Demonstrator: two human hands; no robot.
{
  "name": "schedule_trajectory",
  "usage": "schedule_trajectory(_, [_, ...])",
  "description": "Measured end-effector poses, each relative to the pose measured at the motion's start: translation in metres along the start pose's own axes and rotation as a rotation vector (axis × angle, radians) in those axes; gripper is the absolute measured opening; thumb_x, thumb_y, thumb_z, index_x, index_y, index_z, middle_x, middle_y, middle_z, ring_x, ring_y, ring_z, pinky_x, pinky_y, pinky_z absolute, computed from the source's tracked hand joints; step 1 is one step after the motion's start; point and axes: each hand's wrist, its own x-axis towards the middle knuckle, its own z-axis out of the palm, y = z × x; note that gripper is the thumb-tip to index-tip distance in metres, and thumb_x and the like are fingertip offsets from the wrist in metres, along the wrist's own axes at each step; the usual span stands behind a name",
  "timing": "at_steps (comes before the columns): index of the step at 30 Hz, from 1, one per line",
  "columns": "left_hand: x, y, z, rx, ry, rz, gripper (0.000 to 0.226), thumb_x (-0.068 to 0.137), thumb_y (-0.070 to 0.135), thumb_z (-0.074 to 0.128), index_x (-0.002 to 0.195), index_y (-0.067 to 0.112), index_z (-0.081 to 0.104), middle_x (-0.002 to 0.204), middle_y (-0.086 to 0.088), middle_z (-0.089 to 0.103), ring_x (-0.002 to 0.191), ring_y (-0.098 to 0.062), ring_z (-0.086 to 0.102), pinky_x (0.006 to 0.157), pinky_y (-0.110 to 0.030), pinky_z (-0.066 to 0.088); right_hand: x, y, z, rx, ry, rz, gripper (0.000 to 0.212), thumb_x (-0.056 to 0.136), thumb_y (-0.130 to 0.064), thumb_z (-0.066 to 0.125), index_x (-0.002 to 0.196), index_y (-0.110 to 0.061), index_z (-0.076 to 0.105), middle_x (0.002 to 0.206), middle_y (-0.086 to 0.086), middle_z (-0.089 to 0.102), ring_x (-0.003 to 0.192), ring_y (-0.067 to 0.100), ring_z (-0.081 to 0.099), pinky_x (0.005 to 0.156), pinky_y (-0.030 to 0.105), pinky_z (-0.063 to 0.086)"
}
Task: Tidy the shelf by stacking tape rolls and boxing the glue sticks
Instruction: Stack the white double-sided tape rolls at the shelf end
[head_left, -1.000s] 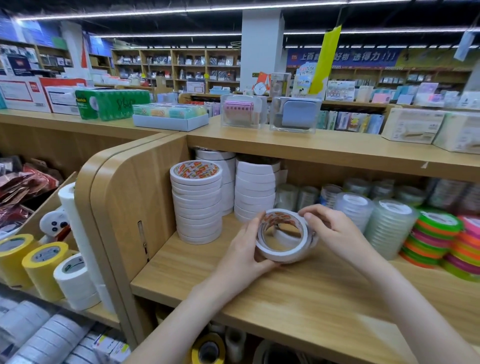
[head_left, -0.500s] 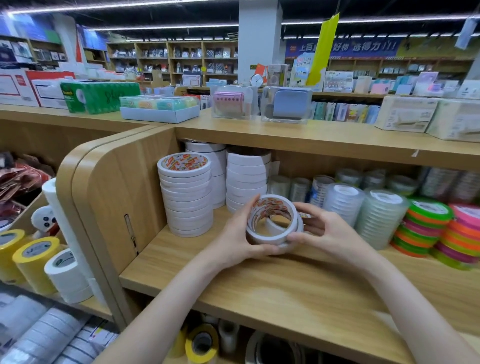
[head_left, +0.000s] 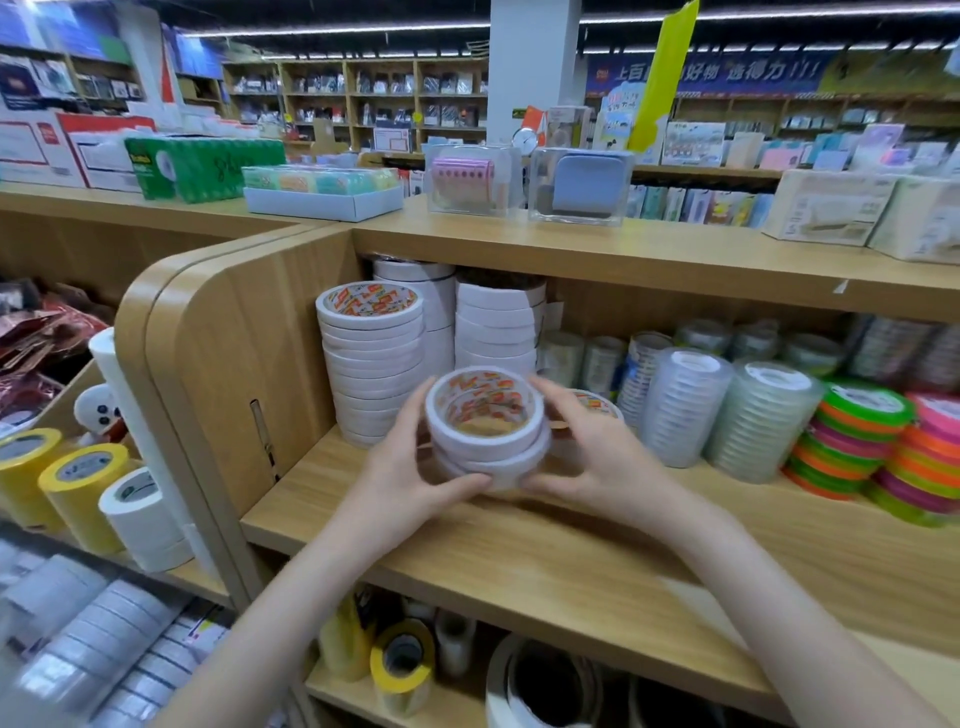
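- Both hands hold a short stack of white tape rolls (head_left: 487, 434) between them, just above the wooden shelf (head_left: 545, 551); whether the bottom roll touches the board cannot be told.
- The left hand (head_left: 402, 470) curls round the left side of the stack, its fingers (head_left: 423, 402) up against the top roll and its thumb under the front edge.
- The right hand (head_left: 597, 457) wraps the right side in the same way, its fingers reaching over the top rim and its thumb at the front base.
- The top roll of the held stack sits slightly askew on the ones below (its red-and-orange printed core faces up).
- A tall stack of white rolls (head_left: 371, 364) stands just to the left of the hands, near the curved side panel (head_left: 228, 353) of the shelf.
- Two more white stacks (head_left: 498, 325) stand behind, against the back of the shelf.
- One loose roll (head_left: 592, 402) lies just behind the right hand, partly hidden by it.
- Two columns of clear tape (head_left: 727, 415) stand to the right, and beyond them stacks of green, pink and orange rolls (head_left: 872, 441).
- Yellow and white tape rolls (head_left: 83, 493) stand on the lower shelf at far left.
- No glue sticks can be made out with certainty.
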Motion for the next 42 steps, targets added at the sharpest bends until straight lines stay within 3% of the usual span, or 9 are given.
schedule_trajectory(5, [-0.009, -0.011, -0.018, 0.11, -0.044, -0.108, 0.108, 0.062, 0.051, 0.078, 0.147, 0.027, 0.015, 0.147, 0.009, 0.034, 0.133, -0.006, 0.033, 0.113, -0.032, 0.027, -0.006, 0.011, -0.014, -0.253, 0.034, 0.105, 0.067, 0.081, -0.032, 0.068, 0.139, -0.019, 0.036, 0.135, -0.001, 0.045, 0.125, 0.016, 0.034, 0.101, 0.018, 0.023])
schedule_trajectory(10, [-0.009, -0.004, -0.002, 0.1, 0.031, -0.098, 0.106, 0.071, 0.042, 0.074, 0.149, 0.023, 0.005, 0.153, 0.009, 0.02, 0.137, -0.003, 0.021, 0.108, -0.017, 0.017, -0.011, 0.023, -0.01, -0.664, -0.09, 0.198, 0.03, 0.09, -0.033, 0.051, 0.114, -0.016, 0.054, 0.12, 0.0, 0.049, 0.107, 0.019, 0.033, 0.092, 0.026, 0.027])
schedule_trajectory(14, [-0.006, -0.004, 0.002, 0.076, 0.065, -0.105, 0.099, 0.075, 0.037, 0.073, 0.148, 0.023, 0.006, 0.147, 0.012, 0.027, 0.134, -0.004, 0.026, 0.1, -0.01, 0.018, -0.016, 0.024, -0.014, -0.442, 0.036, 0.159, 0.018, 0.088, -0.017, 0.058, 0.1, -0.004, 0.06, 0.113, 0.006, 0.047, 0.095, 0.016, 0.032, 0.079, 0.021, 0.024])
schedule_trajectory(17, [-0.005, -0.004, 0.002, 0.07, 0.099, -0.061, 0.077, 0.073, 0.034, 0.076, 0.132, 0.031, 0.028, 0.128, 0.017, 0.042, 0.122, -0.001, 0.038, 0.092, -0.001, 0.025, -0.013, 0.015, -0.031, -0.23, 0.199, 0.087, 0.013, 0.081, -0.003, 0.066, 0.092, 0.001, 0.062, 0.101, 0.007, 0.046, 0.09, 0.023, 0.05, 0.078, 0.015, 0.03])
schedule_trajectory(24, [-0.005, -0.007, 0.001, 0.0, 0.118, -0.04, 0.071, 0.07, 0.035, 0.078, 0.129, 0.031, 0.04, 0.128, 0.008, 0.051, 0.12, -0.006, 0.047, 0.104, -0.028, 0.038, 0.023, -0.025, -0.013, -0.102, 0.124, -0.115, 0.018, 0.083, -0.019, 0.063, 0.099, -0.011, 0.062, 0.115, 0.002, 0.044, 0.109, 0.011, 0.045, 0.099, 0.024, 0.037])
schedule_trajectory(28, [-0.01, -0.013, -0.006, -0.072, 0.138, -0.095, 0.069, 0.062, 0.055, 0.072, 0.123, 0.037, 0.045, 0.125, 0.005, 0.056, 0.117, -0.008, 0.052, 0.101, -0.037, 0.044, 0.02, -0.021, -0.006, 0.125, 0.117, 0.0, 0.035, 0.084, -0.023, 0.065, 0.114, -0.033, 0.051, 0.127, -0.003, 0.044, 0.12, 0.01, 0.044, 0.096, 0.026, 0.045])
schedule_trajectory(33, [-0.008, -0.016, -0.007, -0.122, 0.135, -0.105, 0.05, 0.077, 0.016, 0.074, 0.115, 0.034, 0.049, 0.118, 0.003, 0.059, 0.111, -0.007, 0.056, 0.099, -0.035, 0.046, 0.01, -0.02, 0.013, 0.303, -0.004, 0.151, 0.062, 0.079, -0.03, 0.069, 0.132, -0.025, 0.037, 0.136, -0.006, 0.044, 0.121, 0.009, 0.047, 0.1, 0.027, 0.043])
schedule_trajectory(39, [0.009, -0.002, -0.016, 0.062, 0.011, -0.123, 0.048, 0.073, 0.035, 0.071, 0.115, 0.015, 0.057, 0.11, 0.0, 0.065, 0.102, -0.016, 0.061, 0.092, -0.039, 0.049, 0.017, -0.024, 0.02, 0.267, 0.058, 0.3, 0.1, 0.057, -0.066, 0.06, 0.14, -0.018, 0.032, 0.134, -0.013, 0.042, 0.122, 0.009, 0.045, 0.104, 0.032, 0.038])
schedule_trajectory(42, [0.002, -0.002, -0.013, -0.023, 0.108, -0.157, 0.043, 0.081, 0.012, 0.07, 0.121, 0.011, 0.054, 0.11, 0.001, 0.064, 0.094, -0.005, 0.061, 0.083, -0.015, 0.049, 0.02, -0.021, 0.026, 0.358, 0.105, 0.362, 0.079, 0.073, -0.05, 0.066, 0.136, -0.012, 0.038, 0.139, 0.002, 0.045, 0.123, 0.014, 0.046, 0.104, 0.034, 0.039])
